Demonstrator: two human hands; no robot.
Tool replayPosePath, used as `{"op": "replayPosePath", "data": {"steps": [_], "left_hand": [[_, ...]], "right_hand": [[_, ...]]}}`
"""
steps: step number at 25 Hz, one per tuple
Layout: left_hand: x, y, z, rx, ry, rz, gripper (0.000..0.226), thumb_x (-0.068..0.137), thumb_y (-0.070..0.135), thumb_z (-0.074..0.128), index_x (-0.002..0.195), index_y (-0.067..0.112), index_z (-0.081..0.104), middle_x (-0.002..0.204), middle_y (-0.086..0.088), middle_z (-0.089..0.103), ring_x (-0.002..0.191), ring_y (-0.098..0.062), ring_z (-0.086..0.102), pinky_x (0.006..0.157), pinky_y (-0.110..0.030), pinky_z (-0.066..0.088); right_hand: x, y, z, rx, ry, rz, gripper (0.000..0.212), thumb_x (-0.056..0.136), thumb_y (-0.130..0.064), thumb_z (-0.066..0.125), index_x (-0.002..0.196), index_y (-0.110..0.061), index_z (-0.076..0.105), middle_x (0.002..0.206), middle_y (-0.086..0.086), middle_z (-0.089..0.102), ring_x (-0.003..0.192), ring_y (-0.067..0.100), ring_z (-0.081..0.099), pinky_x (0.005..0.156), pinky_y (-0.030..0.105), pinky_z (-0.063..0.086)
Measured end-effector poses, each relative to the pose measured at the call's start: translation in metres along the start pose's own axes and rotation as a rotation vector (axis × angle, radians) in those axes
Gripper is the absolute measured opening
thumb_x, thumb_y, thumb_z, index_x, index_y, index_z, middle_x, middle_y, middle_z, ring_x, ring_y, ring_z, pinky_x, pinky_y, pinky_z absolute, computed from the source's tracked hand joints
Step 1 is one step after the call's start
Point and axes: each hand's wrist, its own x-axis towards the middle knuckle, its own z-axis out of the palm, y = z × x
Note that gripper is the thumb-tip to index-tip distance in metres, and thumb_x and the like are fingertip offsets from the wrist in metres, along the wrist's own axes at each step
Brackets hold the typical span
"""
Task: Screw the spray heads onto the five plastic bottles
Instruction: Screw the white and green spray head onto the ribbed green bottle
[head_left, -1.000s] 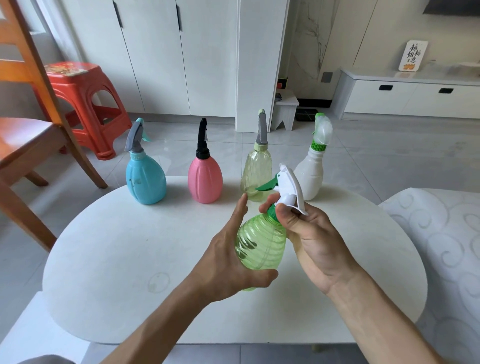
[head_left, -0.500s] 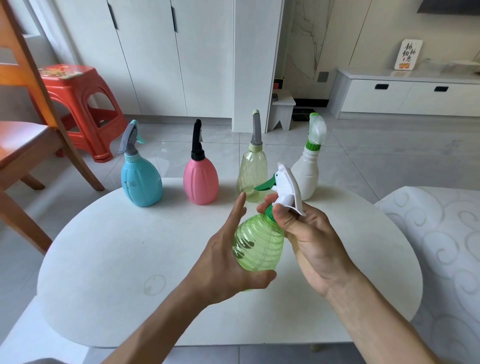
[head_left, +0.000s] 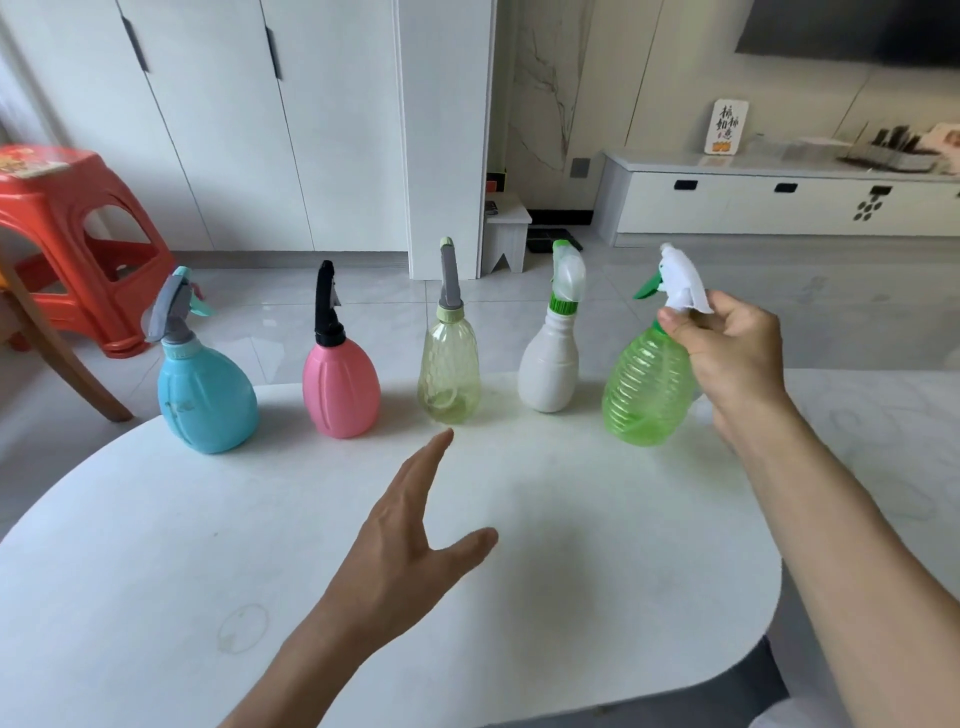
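Five spray bottles stand in a row along the far edge of the white table (head_left: 156, 545), each with a spray head on. From the left: a blue bottle (head_left: 205, 395), a pink bottle (head_left: 340, 387), a clear yellowish bottle (head_left: 449, 371), a white bottle (head_left: 549, 364) and a green ribbed bottle (head_left: 647, 387). My right hand (head_left: 732, 348) grips the green bottle at its neck, below its white spray head (head_left: 683, 283). My left hand (head_left: 410, 540) hovers over the middle of the table with fingers spread, holding nothing.
A red plastic stool (head_left: 67, 228) and a wooden chair leg (head_left: 57, 353) stand on the floor at the left. A white patterned cushion (head_left: 883, 415) lies right of the table. A white cabinet (head_left: 779, 200) and a small white step stool (head_left: 506, 234) are behind.
My right hand carried the green bottle from the table's middle to the right end of the row. My left hand let go of the bottle and opened.
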Motion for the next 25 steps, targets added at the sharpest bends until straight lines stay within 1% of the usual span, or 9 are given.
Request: {"op": "replayPosePath", "data": {"steps": [2, 4, 7, 10, 13, 15, 18, 21, 25], "left_hand": [[-0.002, 0.001, 0.002, 0.035, 0.001, 0.03, 0.084, 0.076, 0.058, 0.068, 0.144, 0.06, 0.019, 0.142, 0.044, 0.029, 0.135, 0.011, 0.033, 0.11, -0.03, 0.037], [-0.003, 0.002, 0.002, 0.072, 0.007, 0.058, 0.081, 0.079, 0.053, 0.07, 0.145, 0.057, 0.023, 0.143, 0.043, 0.029, 0.134, 0.012, 0.032, 0.109, -0.028, 0.037], [-0.002, -0.001, 0.002, 0.114, 0.003, 0.066, 0.079, 0.082, 0.043, 0.075, 0.147, 0.049, 0.029, 0.147, 0.032, 0.034, 0.135, 0.01, 0.033, 0.109, -0.028, 0.037], [-0.003, 0.0, 0.004, 0.148, 0.005, 0.08, 0.079, 0.081, 0.037, 0.077, 0.146, 0.046, 0.033, 0.149, 0.028, 0.035, 0.135, 0.009, 0.034, 0.109, -0.023, 0.037], [-0.001, 0.002, 0.006, 0.199, 0.004, 0.109, 0.078, 0.081, 0.036, 0.078, 0.142, 0.049, 0.032, 0.149, 0.031, 0.029, 0.135, 0.016, 0.028, 0.102, -0.002, 0.024], [0.001, 0.002, 0.006, 0.238, -0.033, 0.109, 0.08, 0.08, 0.037, 0.077, 0.141, 0.053, 0.027, 0.147, 0.035, 0.023, 0.133, 0.021, 0.022, 0.097, 0.005, 0.017], [0.001, 0.001, 0.006, 0.281, -0.066, 0.114, 0.082, 0.08, 0.036, 0.076, 0.139, 0.054, 0.021, 0.148, 0.033, 0.022, 0.134, 0.017, 0.022, 0.096, 0.006, 0.014], [0.002, 0.001, 0.005, 0.28, -0.056, 0.112, 0.079, 0.082, 0.036, 0.074, 0.139, 0.053, 0.022, 0.148, 0.031, 0.025, 0.137, 0.013, 0.025, 0.097, 0.006, 0.013], [0.001, 0.003, 0.005, 0.286, -0.052, 0.121, 0.076, 0.083, 0.038, 0.072, 0.139, 0.053, 0.022, 0.148, 0.031, 0.027, 0.137, 0.014, 0.024, 0.096, 0.006, 0.014]], "right_hand": [[0.026, 0.015, -0.002, -0.059, 0.1, -0.034, 0.004, 0.08, -0.021, 0.072, 0.078, -0.022, 0.068, 0.079, 0.005, 0.066, 0.072, 0.015, 0.053, 0.069, 0.03, 0.044], [0.045, 0.029, 0.001, -0.103, 0.142, -0.056, 0.006, 0.079, -0.025, 0.07, 0.083, -0.02, 0.068, 0.077, 0.001, 0.066, 0.07, 0.012, 0.052, 0.068, 0.029, 0.044], [0.061, 0.048, 0.013, -0.206, 0.128, -0.089, 0.014, 0.079, -0.028, 0.067, 0.083, -0.014, 0.065, 0.064, -0.006, 0.057, 0.056, 0.004, 0.045, 0.056, 0.024, 0.038], [0.071, 0.062, 0.023, -0.295, 0.099, -0.114, 0.007, 0.081, -0.024, 0.067, 0.079, -0.019, 0.062, 0.058, -0.012, 0.051, 0.049, -0.001, 0.045, 0.048, 0.016, 0.032], [0.077, 0.077, 0.028, -0.351, 0.079, -0.07, 0.005, 0.081, -0.021, 0.067, 0.084, -0.021, 0.063, 0.061, -0.011, 0.053, 0.054, 0.006, 0.045, 0.049, 0.024, 0.034], [0.077, 0.088, 0.027, -0.377, 0.077, -0.052, 0.011, 0.08, -0.017, 0.069, 0.086, -0.022, 0.06, 0.065, -0.008, 0.054, 0.056, 0.01, 0.046, 0.05, 0.024, 0.034], [0.08, 0.097, 0.018, -0.383, 0.082, -0.037, 0.025, 0.078, -0.013, 0.073, 0.099, -0.019, 0.062, 0.08, 0.001, 0.063, 0.068, 0.02, 0.055, 0.059, 0.028, 0.04], [0.084, 0.097, 0.013, -0.338, 0.026, 0.009, 0.031, 0.078, -0.01, 0.075, 0.106, -0.018, 0.063, 0.094, 0.006, 0.07, 0.079, 0.023, 0.061, 0.071, 0.032, 0.045], [0.082, 0.098, 0.014, -0.343, -0.012, -0.009, 0.04, 0.078, -0.01, 0.076, 0.114, -0.019, 0.06, 0.099, 0.002, 0.068, 0.085, 0.022, 0.061, 0.077, 0.034, 0.048]]}}
